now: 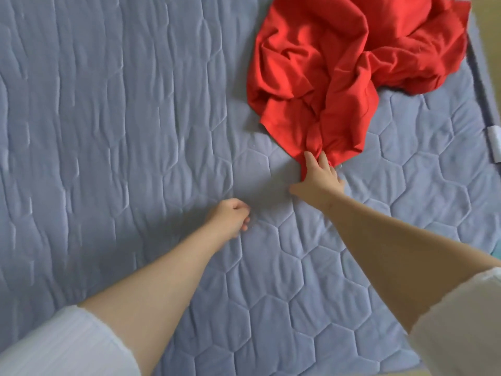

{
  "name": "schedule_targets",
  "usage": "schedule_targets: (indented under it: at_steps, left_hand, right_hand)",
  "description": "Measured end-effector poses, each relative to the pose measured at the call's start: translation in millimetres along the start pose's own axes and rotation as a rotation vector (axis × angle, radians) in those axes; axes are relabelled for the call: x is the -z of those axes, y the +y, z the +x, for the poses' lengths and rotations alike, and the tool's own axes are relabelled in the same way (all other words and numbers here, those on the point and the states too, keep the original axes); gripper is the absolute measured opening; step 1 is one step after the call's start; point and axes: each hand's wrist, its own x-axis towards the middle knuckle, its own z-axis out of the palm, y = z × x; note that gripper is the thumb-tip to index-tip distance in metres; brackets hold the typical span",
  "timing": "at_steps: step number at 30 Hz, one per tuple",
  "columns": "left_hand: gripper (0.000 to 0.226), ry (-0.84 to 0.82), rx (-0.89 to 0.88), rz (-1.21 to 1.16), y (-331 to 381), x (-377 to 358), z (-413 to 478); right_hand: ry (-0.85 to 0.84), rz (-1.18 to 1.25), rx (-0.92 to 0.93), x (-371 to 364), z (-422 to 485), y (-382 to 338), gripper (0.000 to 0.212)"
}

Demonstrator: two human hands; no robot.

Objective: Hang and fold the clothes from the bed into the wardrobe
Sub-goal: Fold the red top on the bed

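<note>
Red garment (339,63): a crumpled heap at the far right of the bed, close to its edge, with the near corner drawn to a point toward us. Left to right, we note the quilted blue bed cover (108,118), rippled on its left side. The left hand (230,215) is low over the cover, fingers curled in and holding nothing. The right hand (320,177) is reached out with its fingers gripping the bunched near corner of the cloth, thumb splayed aside off it. A small white tag (495,143) sits at the bed's right edge. We judge the step to be pickup of this piece. The next move calls for drawing it closer and bringing the free hand in to find the collar or shoulders. The wardrobe is not in view.
</note>
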Motion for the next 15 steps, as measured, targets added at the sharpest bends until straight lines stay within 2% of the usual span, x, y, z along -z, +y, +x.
schedule_targets:
  at_steps: [5,10,13,15]
  left_hand:
    - [0.023,-0.048,0.074,-0.11,-12,5,-9]
    - [0.012,-0.106,0.089,-0.319,-19,27,-46]
    - [0.012,-0.136,0.089,-0.353,-32,41,-75]
    - [0.012,-0.128,0.107,-0.344,-47,52,-94]
  right_hand:
    - [0.372,0.286,-0.052,-1,-10,12,0.039]
    - [0.289,0.505,-0.118,-22,-67,-7,0.018]
    - [0.207,0.696,-0.251,-50,-115,-25,0.023]
    - [0.163,0.738,-0.299,-64,-143,-35,0.027]
